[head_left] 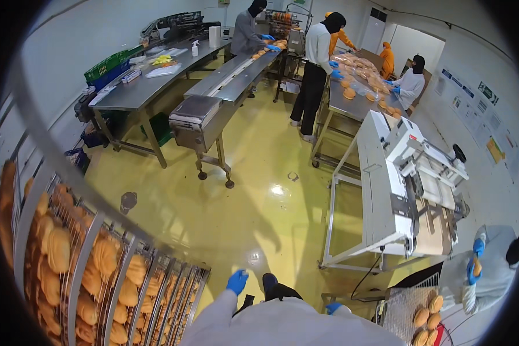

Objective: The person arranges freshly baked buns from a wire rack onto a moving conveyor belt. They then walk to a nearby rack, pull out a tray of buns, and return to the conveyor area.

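Two gloved hands mine, left hand (237, 282) empty with grip spread apart, nearest the bun rack (92, 271), right hand (333, 308) mostly hidden, grip I cannot tell, near wire tray (406, 303) of buns (428, 322).

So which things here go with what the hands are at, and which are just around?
In hand:
left hand, gloved, empty, open
right hand, barely visible
bun rack, nearest the left hand

Just around:
wire tray of buns
white machine
conveyor
steel table
co-workers' packing table
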Demonstrator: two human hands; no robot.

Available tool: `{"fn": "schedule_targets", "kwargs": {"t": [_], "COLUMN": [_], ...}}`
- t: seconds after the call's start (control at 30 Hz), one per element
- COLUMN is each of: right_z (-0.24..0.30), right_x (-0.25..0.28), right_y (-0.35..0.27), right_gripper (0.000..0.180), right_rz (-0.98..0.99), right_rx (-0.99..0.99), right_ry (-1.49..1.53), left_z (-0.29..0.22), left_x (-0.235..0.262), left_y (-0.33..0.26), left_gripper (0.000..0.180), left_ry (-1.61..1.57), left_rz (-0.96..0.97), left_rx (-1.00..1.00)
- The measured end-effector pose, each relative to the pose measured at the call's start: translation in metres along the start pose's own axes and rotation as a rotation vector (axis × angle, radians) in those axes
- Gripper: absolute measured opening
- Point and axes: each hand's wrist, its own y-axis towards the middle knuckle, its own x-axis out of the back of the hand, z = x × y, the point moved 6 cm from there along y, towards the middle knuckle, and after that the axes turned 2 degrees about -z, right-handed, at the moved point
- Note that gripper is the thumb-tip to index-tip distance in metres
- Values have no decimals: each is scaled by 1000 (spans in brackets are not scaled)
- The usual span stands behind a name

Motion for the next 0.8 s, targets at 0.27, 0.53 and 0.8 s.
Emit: {"fn": "schedule_targets", "kwargs": {"t": [0.27, 0.53, 0.8], "right_z": [-13, 207, 380], "right_x": [172, 460, 554], "right_y": [152, 325, 389], "right_gripper": [27, 31, 31], "right_rz": [-247, -472, -206], "right_rx": [45, 277, 392], "right_ry": [-122, 1196, 1145], "left_z": [-98, 51, -195], "left_x": [85, 142, 224], "left_y": [191, 221, 495], "left_gripper": [34, 34, 67], "left_ry": [-329, -382, -337], "left_rz": [-315, -594, -312], "left_rx": [-17, 524, 42]}}
